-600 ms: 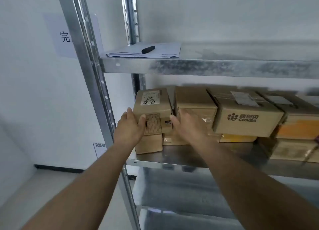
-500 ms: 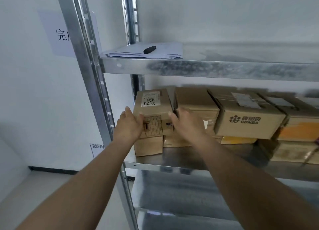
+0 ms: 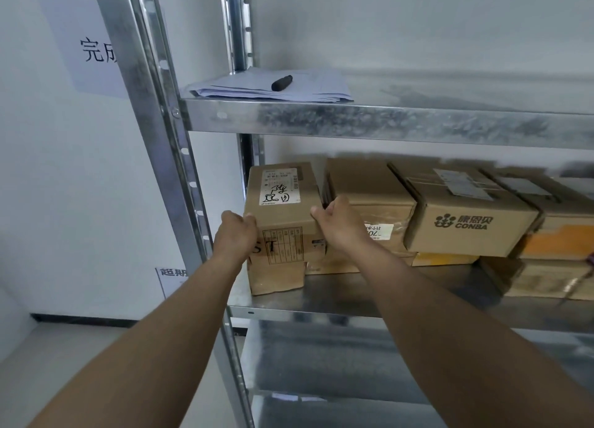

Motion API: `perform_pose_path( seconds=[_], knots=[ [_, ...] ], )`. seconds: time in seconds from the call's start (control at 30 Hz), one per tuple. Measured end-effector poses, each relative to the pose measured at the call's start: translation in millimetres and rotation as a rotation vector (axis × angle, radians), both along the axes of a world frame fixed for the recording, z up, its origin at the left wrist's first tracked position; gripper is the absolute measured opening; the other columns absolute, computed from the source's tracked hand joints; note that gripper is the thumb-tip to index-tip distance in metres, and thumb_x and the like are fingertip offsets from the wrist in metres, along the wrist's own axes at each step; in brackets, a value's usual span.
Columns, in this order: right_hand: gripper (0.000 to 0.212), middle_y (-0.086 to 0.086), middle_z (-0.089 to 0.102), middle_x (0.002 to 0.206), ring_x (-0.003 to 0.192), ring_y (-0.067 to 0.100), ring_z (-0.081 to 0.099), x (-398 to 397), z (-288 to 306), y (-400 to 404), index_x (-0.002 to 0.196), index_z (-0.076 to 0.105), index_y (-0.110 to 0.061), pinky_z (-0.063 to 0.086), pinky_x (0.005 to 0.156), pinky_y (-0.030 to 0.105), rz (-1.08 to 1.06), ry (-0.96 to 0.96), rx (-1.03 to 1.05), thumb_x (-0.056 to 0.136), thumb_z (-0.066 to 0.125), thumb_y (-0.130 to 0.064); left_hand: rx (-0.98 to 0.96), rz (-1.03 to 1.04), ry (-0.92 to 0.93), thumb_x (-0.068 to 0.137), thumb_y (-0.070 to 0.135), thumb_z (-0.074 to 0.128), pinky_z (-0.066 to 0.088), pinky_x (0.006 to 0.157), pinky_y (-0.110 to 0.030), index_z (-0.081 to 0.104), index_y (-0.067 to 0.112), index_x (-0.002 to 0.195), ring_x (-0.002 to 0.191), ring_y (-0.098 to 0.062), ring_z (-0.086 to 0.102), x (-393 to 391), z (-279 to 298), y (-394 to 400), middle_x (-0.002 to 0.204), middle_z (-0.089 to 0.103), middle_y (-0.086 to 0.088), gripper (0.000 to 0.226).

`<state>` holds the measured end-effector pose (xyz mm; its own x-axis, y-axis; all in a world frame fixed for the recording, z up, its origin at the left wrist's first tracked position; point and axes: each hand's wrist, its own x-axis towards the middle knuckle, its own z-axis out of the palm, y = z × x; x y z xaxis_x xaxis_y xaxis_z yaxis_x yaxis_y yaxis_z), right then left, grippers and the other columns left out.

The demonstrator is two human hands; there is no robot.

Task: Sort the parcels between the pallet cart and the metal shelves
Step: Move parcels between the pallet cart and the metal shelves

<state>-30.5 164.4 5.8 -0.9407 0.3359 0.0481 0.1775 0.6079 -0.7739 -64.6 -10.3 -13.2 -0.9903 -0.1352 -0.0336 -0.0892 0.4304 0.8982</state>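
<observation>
Two hands clamp one brown parcel [image 3: 283, 209] at the left end of the middle shelf [image 3: 321, 305]. It sits on a smaller carton [image 3: 278, 278], just right of the front upright [image 3: 154, 138]. The left hand [image 3: 236, 234] curls round its near left edge; the right hand [image 3: 340, 225] grips its right edge, fingers wedged against the neighbouring box [image 3: 369, 193]. Further right of the upright sits a CONBA box [image 3: 463, 215]. On the shelf above, papers [image 3: 270, 86] carry a black marker [image 3: 282, 83].

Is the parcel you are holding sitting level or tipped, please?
Level: the parcel rests squarely atop a lower box, left hand and right hand gripping its sides.
</observation>
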Motion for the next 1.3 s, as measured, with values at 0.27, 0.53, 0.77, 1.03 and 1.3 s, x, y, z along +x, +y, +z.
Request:
perform_pose_path(
  seconds=[0.27, 0.53, 0.77, 1.03, 1.3],
  knots=[
    [0.045, 0.0, 0.06, 0.113, 0.092, 0.017, 0.058, 23, -8, 9, 0.135, 0.044, -0.02, 0.045, 0.073, 0.029, 0.173, -0.1, -0.227, 0.09, 0.048, -0.017, 0.115, -0.285, -0.049, 0.097, 0.018, 0.037, 0.043, 0.064, -0.021, 0.036, 0.026, 0.139, 0.085, -0.007, 0.055, 26, 0, -12, 0.118, 0.054, 0.008, 0.043],
    [0.069, -0.006, 0.035, 0.15, 0.127, 0.01, 0.039, 68, -27, 4, 0.152, 0.018, -0.031, 0.032, 0.104, 0.027, 0.236, 0.013, -0.234, 0.094, 0.053, -0.017, 0.164, -0.42, 0.073, 0.094, 0.012, 0.044, 0.042, 0.096, -0.031, 0.038, 0.046, 0.133, 0.108, -0.004, 0.056, 74, -20, -40, 0.117, 0.058, 0.023, 0.053],
    [0.073, -0.006, 0.035, 0.149, 0.132, 0.012, 0.036, 120, -44, -19, 0.15, 0.013, -0.041, 0.034, 0.111, 0.037, 0.215, 0.126, -0.28, 0.095, 0.054, -0.017, 0.282, -0.457, 0.222, 0.095, 0.007, 0.046, 0.042, 0.1, -0.027, 0.028, 0.04, 0.144, 0.125, -0.002, 0.045, 114, -40, -61, 0.14, 0.045, 0.015, 0.062],
    [0.074, -0.008, 0.035, 0.145, 0.128, 0.008, 0.04, 177, -62, -12, 0.145, 0.015, -0.05, 0.041, 0.105, 0.033, 0.082, 0.285, -0.201, 0.092, 0.059, -0.022, 0.334, -0.597, 0.275, 0.094, 0.0, 0.047, 0.043, 0.1, -0.027, 0.025, 0.035, 0.146, 0.125, -0.002, 0.046, 142, -54, -47, 0.137, 0.048, 0.017, 0.067],
    [0.073, -0.005, 0.038, 0.139, 0.124, 0.008, 0.043, 234, -69, 36, 0.147, 0.018, -0.044, 0.042, 0.105, 0.037, -0.061, 0.328, -0.163, 0.091, 0.06, -0.022, 0.321, -0.692, 0.232, 0.094, 0.006, 0.05, 0.043, 0.091, -0.009, 0.017, 0.036, 0.148, 0.125, 0.002, 0.044, 180, -54, 10, 0.137, 0.046, 0.02, 0.07]
  ],
)
